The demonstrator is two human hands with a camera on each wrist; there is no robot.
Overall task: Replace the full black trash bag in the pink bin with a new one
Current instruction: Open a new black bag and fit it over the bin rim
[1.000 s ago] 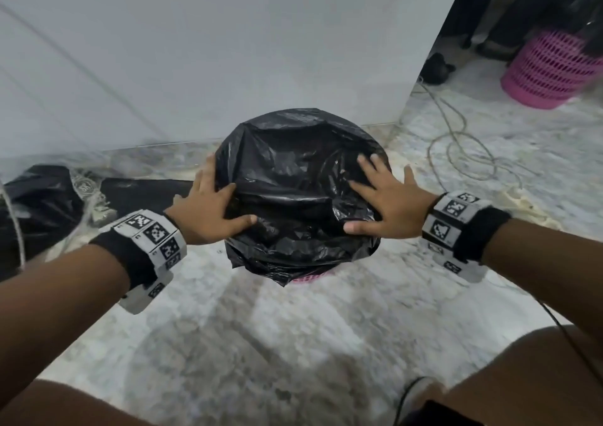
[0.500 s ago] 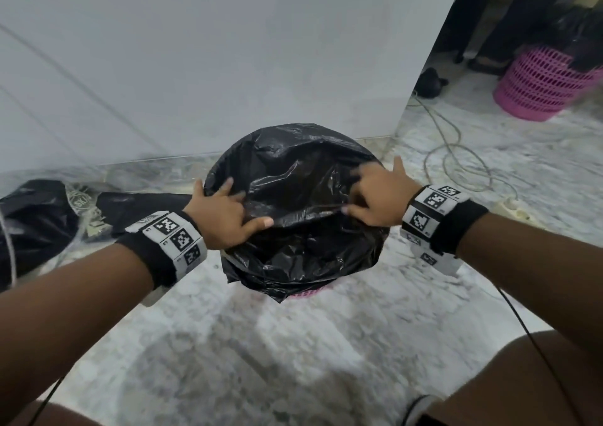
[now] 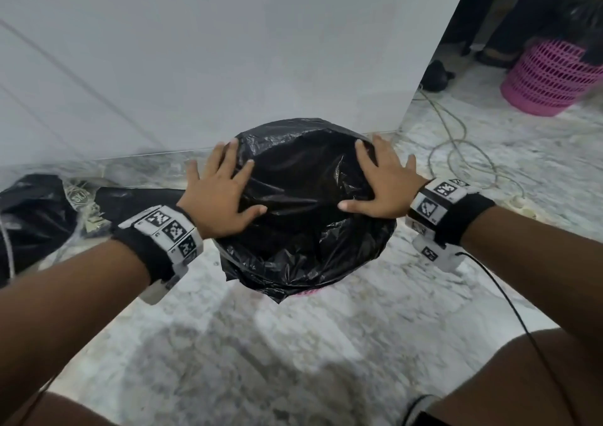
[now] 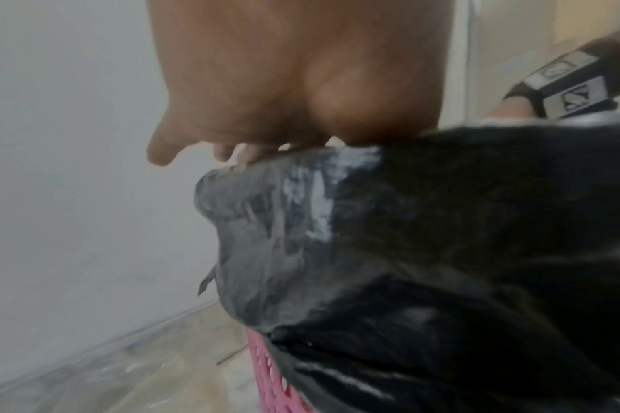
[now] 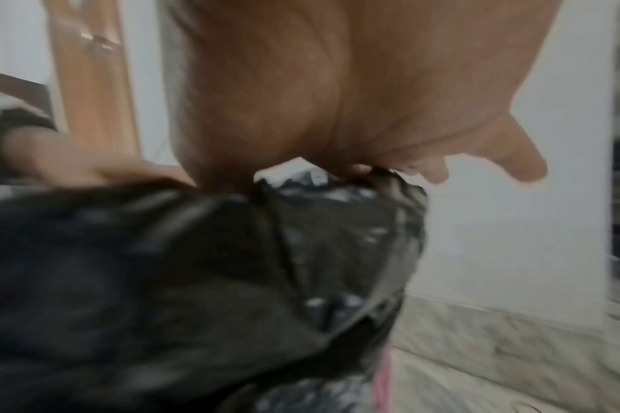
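A black trash bag [image 3: 306, 230] is stretched over the mouth of the pink bin [image 3: 310, 292], which only peeks out under the bag's front edge. My left hand [image 3: 235, 184] lies flat on the bag's left rim with its fingers spread. My right hand [image 3: 375, 181] lies flat on the right rim in the same way. The left wrist view shows the left hand [image 4: 244, 151] pressing the bag [image 4: 407, 251] above the pink lattice of the bin [image 4: 265, 371]. In the right wrist view, the right hand's fingers [image 5: 357, 167] touch the bag [image 5: 230, 279].
A filled black bag [image 3: 32, 217] lies on the marble floor to the left. A white wall [image 3: 228, 50] stands right behind the bin. A second pink bin [image 3: 551, 76], a loose cable [image 3: 456, 151] and a person's legs are at the far right.
Both hands uncurled from the bag's folds and slid outward and toward the far rim. They now lie flat, and the bag's mouth is spread wider.
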